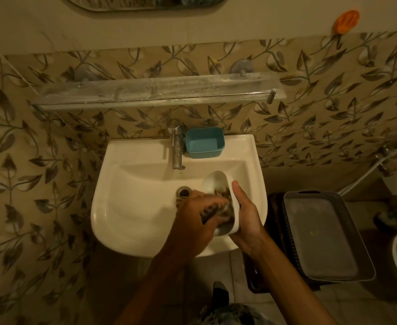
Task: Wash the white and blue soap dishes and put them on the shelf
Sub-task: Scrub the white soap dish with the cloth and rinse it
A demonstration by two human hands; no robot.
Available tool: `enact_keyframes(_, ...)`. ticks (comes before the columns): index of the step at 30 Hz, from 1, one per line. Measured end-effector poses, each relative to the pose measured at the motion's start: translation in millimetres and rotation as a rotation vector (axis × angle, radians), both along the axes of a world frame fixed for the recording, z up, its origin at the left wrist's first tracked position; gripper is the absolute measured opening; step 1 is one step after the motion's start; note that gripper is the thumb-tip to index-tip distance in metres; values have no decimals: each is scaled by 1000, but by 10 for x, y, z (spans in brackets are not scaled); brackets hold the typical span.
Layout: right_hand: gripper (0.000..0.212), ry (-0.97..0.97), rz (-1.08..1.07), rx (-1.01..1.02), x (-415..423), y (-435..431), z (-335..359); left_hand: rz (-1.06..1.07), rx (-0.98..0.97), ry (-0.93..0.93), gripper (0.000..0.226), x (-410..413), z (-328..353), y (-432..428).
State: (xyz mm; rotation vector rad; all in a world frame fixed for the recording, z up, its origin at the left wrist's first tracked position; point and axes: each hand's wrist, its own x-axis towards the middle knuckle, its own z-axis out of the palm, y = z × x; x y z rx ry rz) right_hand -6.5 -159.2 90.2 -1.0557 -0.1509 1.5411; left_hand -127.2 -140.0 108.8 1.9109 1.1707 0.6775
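Glossy white ceramic sink [131,184], shiny metal tap [176,146], cloudy glass shelf [146,90].

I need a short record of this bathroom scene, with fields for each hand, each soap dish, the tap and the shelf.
left hand: inside the white soap dish, pressing a dark scrubber against it
right hand: grips the white soap dish from outside
white soap dish: tilted on its side over the sink
blue soap dish: upright on the sink's back ledge, right of the tap, looks empty
tap: no water seen running
shelf: glass, on the wall above the sink, no dishes on it
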Motion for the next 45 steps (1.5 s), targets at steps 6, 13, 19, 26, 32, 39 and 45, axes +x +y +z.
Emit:
enact_keyframes(6,49,72,7,-24,-15,-106,-118,71,370,34,17,75,-59,1)
enact_keyframes(13,55,-265,10,69,-60,-133,-33,258,562,264,19,176,20,241)
enact_keyframes(19,47,-370,50,132,100,-137,-24,-1,403,598,23,164,126,223)
enact_keyframes(26,46,-433,71,303,253,6,38,-124,157,623,19,247,83,-160)
enact_keyframes(32,65,-418,28,331,209,-35,7,-314,-423,16,19,115,339,54)
enact_keyframes(39,82,-430,11,328,38,-52,-78,399,-277,-219,13,415,323,166)
enact_keyframes(45,58,-129,-53,186,95,-94,-113,138,249,250,20,380,197,93)
